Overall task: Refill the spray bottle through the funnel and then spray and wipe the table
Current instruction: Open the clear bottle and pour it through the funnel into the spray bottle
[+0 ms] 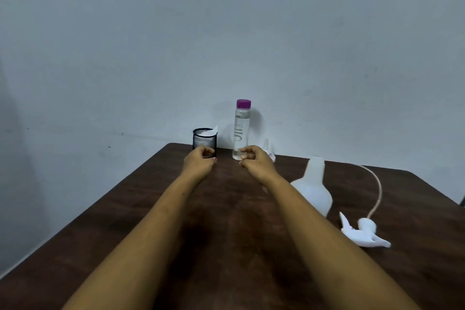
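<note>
Inspection covered a dark brown wooden tabletop (226,214) set against a pale wall. Both bare forearms reached forward over it.

The left hand (200,160) was curled into a loose fist and held nothing. It lay in front of a black mesh cup (204,142) at the far edge. A white sheet (208,131) stood inside the cup, whether paper or cloth could not be told.

The right hand (253,158) was likewise curled with nothing gripped. It sat in front of the base of a clear water bottle (241,131), which stood upright with its purple cap (243,103) on. Contact between the fingers and that bottle could not be confirmed.

The white funnel (268,150) stood just right of the water bottle, spout upward, partly hidden behind the right hand.

The white spray bottle (313,185) lay on its side to the right of the right forearm, its open neck pointing toward the far edge. Its spray head (362,233) was off and lay apart, nearer the viewer on the right. A thin dip tube (376,184) curved from the head back toward the far edge.
</note>
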`<state>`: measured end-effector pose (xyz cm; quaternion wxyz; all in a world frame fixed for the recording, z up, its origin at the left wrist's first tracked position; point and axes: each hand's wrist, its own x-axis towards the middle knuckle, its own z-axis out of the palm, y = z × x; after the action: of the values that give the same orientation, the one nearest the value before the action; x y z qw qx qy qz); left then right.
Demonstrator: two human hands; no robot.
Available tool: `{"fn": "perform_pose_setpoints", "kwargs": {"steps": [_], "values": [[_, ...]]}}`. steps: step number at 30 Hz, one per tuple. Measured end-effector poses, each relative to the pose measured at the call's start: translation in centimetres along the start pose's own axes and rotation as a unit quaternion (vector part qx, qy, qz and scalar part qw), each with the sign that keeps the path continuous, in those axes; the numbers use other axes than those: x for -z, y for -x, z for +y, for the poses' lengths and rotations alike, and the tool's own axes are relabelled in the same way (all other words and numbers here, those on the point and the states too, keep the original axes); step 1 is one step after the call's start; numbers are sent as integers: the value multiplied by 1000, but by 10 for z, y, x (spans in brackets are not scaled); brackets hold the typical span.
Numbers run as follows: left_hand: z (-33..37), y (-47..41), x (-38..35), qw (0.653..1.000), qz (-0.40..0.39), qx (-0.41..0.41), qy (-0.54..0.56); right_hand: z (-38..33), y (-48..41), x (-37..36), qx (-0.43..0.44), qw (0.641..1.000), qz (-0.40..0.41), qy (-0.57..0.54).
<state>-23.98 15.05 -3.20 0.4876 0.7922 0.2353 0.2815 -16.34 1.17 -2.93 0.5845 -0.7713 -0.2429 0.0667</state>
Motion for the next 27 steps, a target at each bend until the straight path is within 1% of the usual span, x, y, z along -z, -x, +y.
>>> {"fn": "perform_pose_setpoints", "kwargs": {"steps": [4, 10, 13, 16, 19, 21, 27], "values": [[-3, -30, -8, 999, -11, -8, -29, 13, -51, -12, -45, 996, 75, -2], [-3, -72, -28, 999, -29, -29, -29, 24, -124, -22, -59, 988, 132, 47], [-4, -92, -36, 999, -30, -35, -23, 29, -154, -31, -48, 986, 143, 76], [-8, -105, -41, 999, -29, -38, -18, 31, -175, -39, -23, 984, 158, 77], [-14, -110, -43, 999, -33, -40, -14, 36, -186, -40, -20, 986, 146, 79], [-19, -110, -42, 999, -29, -40, -8, 38, -187, -35, -23, 987, 130, 89], [-14, -83, -24, 1000, -9, -24, 13, 25, -152, -30, 2, 984, 130, 119]]}}
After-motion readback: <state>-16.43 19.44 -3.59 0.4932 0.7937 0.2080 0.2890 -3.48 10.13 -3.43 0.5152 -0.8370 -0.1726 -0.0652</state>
